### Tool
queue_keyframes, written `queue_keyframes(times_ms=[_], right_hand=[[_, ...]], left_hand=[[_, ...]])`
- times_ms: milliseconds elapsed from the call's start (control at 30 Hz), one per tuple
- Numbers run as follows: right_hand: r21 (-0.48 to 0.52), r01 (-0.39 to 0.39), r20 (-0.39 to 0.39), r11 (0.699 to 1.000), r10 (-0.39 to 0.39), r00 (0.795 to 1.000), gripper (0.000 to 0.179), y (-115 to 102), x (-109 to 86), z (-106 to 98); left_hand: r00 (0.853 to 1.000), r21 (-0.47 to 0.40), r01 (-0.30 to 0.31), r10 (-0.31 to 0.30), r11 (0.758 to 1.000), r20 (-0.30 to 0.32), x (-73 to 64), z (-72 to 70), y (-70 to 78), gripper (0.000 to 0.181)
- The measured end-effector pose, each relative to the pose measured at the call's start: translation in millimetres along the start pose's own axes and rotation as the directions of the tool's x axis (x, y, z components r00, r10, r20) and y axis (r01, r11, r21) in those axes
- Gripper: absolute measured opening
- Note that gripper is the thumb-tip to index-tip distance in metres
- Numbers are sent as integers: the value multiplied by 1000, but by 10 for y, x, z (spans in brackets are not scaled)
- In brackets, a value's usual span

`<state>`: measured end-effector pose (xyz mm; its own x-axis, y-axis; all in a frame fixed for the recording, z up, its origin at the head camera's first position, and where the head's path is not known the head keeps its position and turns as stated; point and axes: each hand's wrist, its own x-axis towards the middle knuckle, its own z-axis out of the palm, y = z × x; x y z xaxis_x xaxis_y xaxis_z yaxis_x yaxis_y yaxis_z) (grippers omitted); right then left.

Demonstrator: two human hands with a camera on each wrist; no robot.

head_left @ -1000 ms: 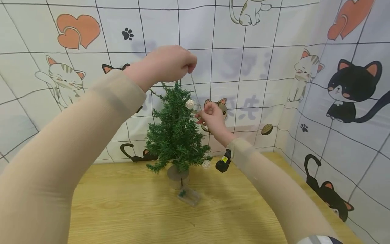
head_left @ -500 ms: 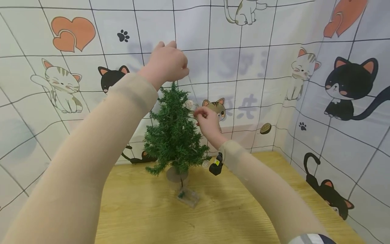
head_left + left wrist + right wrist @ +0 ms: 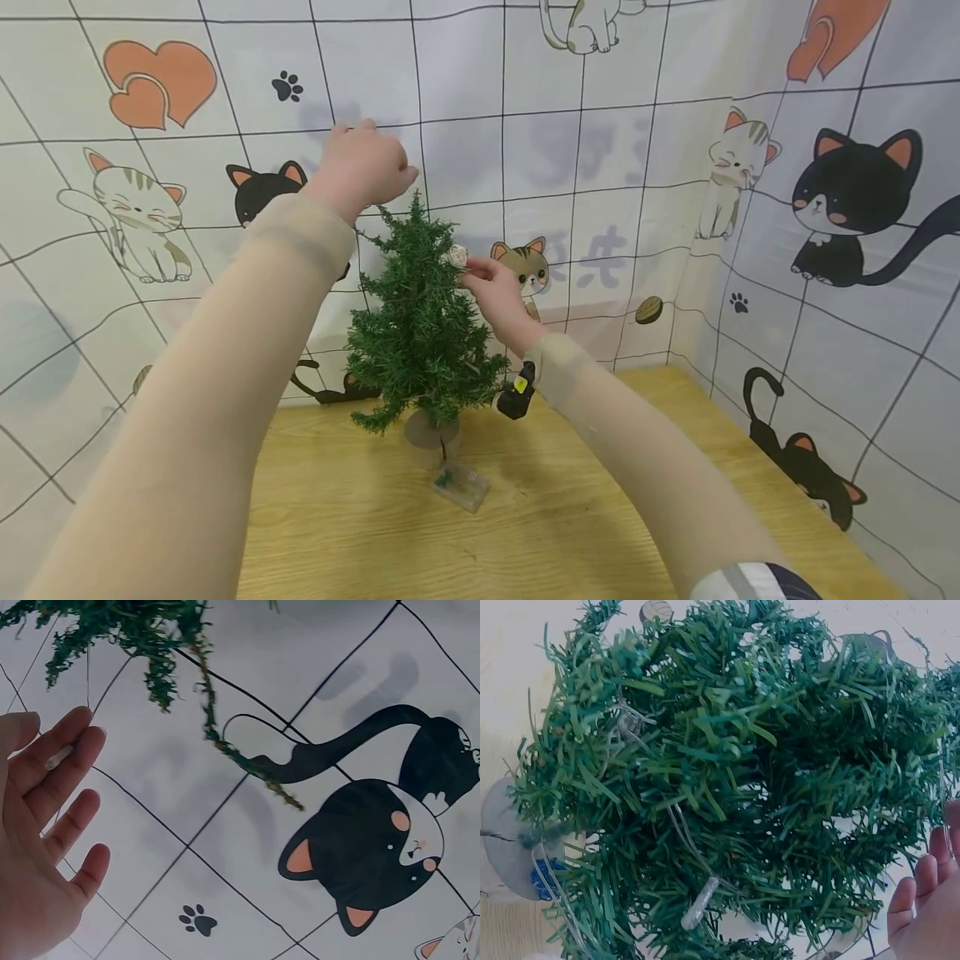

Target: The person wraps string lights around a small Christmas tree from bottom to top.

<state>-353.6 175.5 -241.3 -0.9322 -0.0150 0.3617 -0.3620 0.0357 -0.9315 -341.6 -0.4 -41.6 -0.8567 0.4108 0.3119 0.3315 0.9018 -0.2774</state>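
A small green artificial Christmas tree stands on a round grey base. Above and left of its tip is my left hand, palm turned away. In the left wrist view, a thin light string with a clear tube-shaped bulb lies across the fingers of my left hand, thumb beside it. My right hand pinches the thin wire at the tree's upper right, fingertips right at a white woven ball. At the right wrist view's edge, my right hand curls its fingers at this wire.
A clear box lies on the wooden table before the base, a dark wire running up from it. More wire and a silvery tube sit among the branches. Behind hangs a cloth with printed cats. My right wrist carries a black camera.
My left hand has moved left from the tree's upper right, past its tip. My right hand has come closer to the white ball. The head view has shifted slightly.
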Motion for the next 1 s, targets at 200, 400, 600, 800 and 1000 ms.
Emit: queue_keyframes(times_ms=[200,400,600,800,1000], right_hand=[[-17,-30,21,999,30,999,43,-46,-63,42],[-63,-22,49,998,26,998,39,-58,-109,28],[-58,-37,95,998,43,995,39,-31,-132,21],[-69,-42,109,997,49,993,38,-15,-147,22],[-84,-26,109,996,36,993,38,-25,-168,8]], left_hand=[[1000,-130,8,-4,991,29,-112,91,-221,46],[987,-448,80,-7,890,163,-261,273,-509,62],[968,-777,161,55,609,244,-403,639,-765,91],[960,-961,267,59,76,272,-488,1015,-815,96],[986,-971,167,28,-171,165,-512,1382,-698,83]])
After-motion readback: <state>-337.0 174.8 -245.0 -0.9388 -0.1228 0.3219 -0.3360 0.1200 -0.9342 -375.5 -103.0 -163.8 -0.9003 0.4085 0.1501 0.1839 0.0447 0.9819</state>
